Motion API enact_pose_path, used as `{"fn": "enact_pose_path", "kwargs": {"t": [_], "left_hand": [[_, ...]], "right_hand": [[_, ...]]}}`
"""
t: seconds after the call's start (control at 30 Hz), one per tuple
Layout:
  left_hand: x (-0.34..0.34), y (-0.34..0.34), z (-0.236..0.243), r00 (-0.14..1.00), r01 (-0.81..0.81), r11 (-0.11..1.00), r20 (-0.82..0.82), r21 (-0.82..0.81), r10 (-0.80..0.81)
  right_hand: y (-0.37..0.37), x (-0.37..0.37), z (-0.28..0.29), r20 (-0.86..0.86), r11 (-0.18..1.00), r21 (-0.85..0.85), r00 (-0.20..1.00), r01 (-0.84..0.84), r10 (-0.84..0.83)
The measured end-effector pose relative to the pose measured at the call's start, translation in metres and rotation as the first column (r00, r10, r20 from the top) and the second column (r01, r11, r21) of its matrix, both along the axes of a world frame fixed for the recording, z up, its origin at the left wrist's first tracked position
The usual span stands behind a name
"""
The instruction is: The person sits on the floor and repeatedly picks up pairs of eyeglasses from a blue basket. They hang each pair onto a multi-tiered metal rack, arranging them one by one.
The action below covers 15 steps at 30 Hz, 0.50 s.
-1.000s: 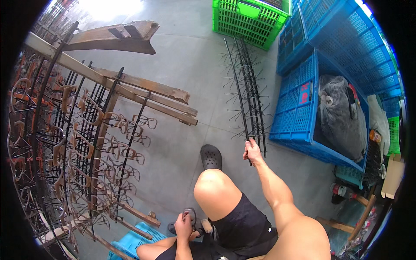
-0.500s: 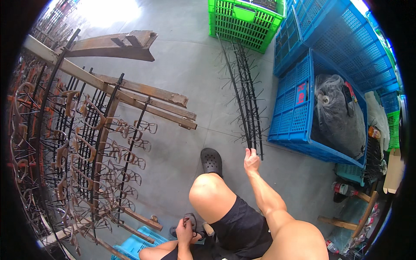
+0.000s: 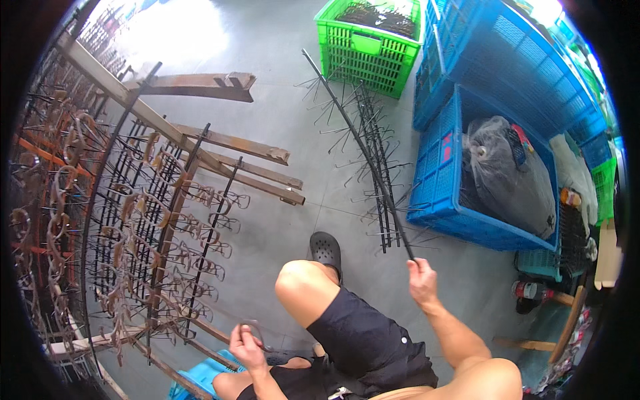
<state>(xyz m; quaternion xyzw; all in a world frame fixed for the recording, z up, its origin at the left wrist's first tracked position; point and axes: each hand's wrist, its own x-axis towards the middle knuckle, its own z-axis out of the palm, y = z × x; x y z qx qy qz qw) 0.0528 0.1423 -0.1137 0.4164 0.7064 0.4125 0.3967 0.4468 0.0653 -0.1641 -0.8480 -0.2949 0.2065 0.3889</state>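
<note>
My right hand [image 3: 423, 283] is closed round the near end of a long black rod [image 3: 363, 145] with thin wire hooks sticking out along it. The rod slants up and away to the left, its far end raised beside the green crate. Under it, several similar hooked rods [image 3: 379, 190] lie side by side on the grey floor. My left hand [image 3: 247, 348], low and left of my knee, pinches a small dark curved loop-shaped piece [image 3: 257, 329]; its exact kind is unclear. Nearest that hand is a rack hung with brown curved pieces [image 3: 213, 270] on wire hooks.
Wooden bars [image 3: 257, 175] jut from the rack toward the middle. A green crate [image 3: 363, 50] of dark wire parts stands at the far side. Right are stacked blue crates [image 3: 427, 170], one holding a plastic-wrapped dark bundle [image 3: 510, 180]. A light-blue crate [image 3: 193, 380] sits lower left.
My right hand has moved right and nearer, swinging one rod away from the others, its far end now to the left. My left hand has risen leftward with the curved piece.
</note>
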Motion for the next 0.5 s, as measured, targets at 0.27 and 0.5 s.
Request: {"fn": "enact_pose_path", "kwargs": {"t": [0.27,0.5], "left_hand": [[0.088,0.075,0.161,0.562,0.298,0.825,0.611,0.48,-0.558],[0.217,0.14,0.173,0.433,0.527,0.839,0.806,0.136,-0.403]], "right_hand": [[-0.163,0.094,0.133,0.404,0.991,-0.089,0.905,-0.102,0.13],[-0.321,0.123,0.164,0.585,0.973,-0.048,0.783,-0.227,0.211]]}}
